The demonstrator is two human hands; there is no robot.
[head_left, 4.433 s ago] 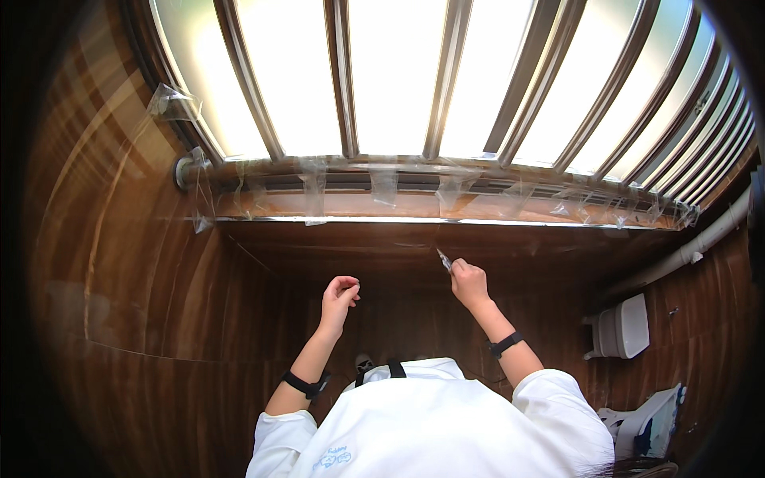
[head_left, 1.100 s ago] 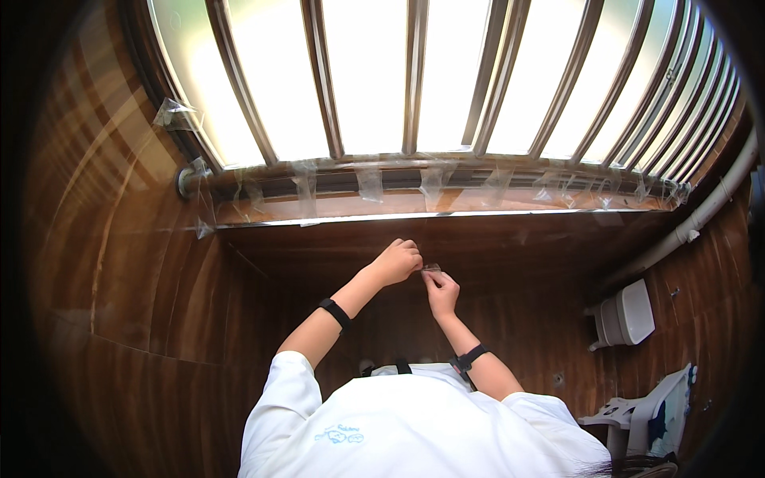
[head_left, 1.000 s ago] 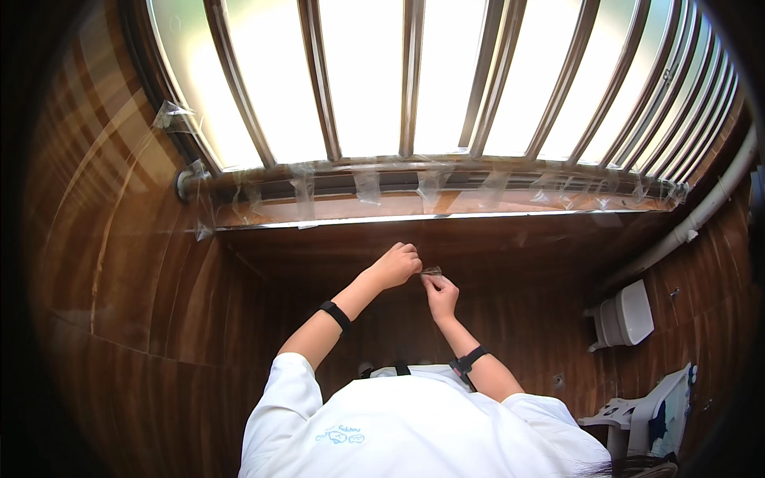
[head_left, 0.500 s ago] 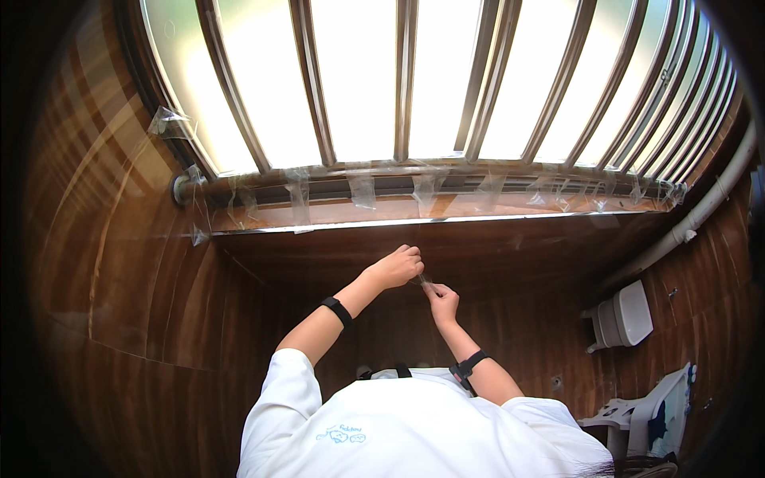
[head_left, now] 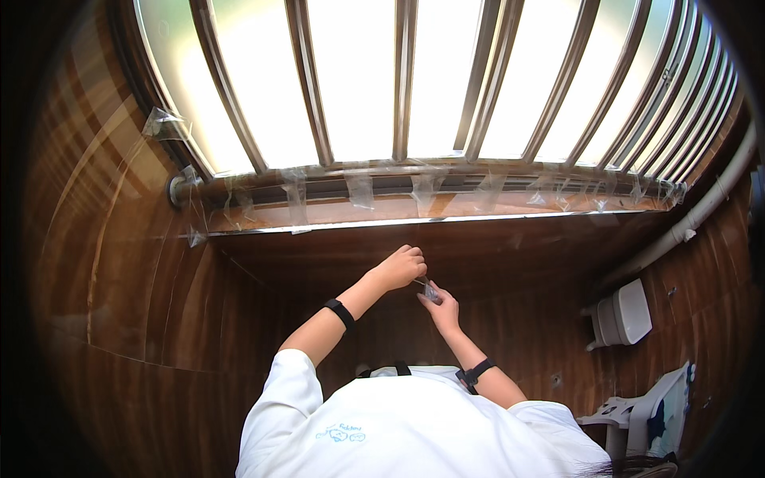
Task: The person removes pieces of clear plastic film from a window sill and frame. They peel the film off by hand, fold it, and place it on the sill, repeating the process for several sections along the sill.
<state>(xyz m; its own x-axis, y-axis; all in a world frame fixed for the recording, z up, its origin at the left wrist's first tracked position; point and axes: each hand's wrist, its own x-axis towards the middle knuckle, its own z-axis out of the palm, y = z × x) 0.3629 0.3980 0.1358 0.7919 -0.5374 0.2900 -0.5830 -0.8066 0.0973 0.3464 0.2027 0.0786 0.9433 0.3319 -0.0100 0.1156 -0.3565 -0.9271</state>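
In front of me, below the window ledge, my left hand [head_left: 402, 268] is closed with its fingers curled downward. It pinches the upper end of a small piece of clear tape [head_left: 432, 292], which looks crumpled and shiny. Just below and to the right, my right hand [head_left: 443, 311] holds the tape's lower part between thumb and fingers. The two hands are close together but apart. Strips of clear tape [head_left: 361, 191] hang in a row along the lower window frame [head_left: 319, 179], beyond my hands.
Dark bars [head_left: 406, 80] cross the bright window. More film [head_left: 166, 125] clings to the frame's left side. A pale pipe [head_left: 709, 211] runs down at the right, near a white stool [head_left: 633, 313] and a white plastic chair [head_left: 629, 410]. Brown wood-look panels [head_left: 119, 279] cover the left wall.
My right hand has opened its grip slightly and turned, so more of the clear tape shows between thumb and fingers. My left hand has stayed nearly in place.
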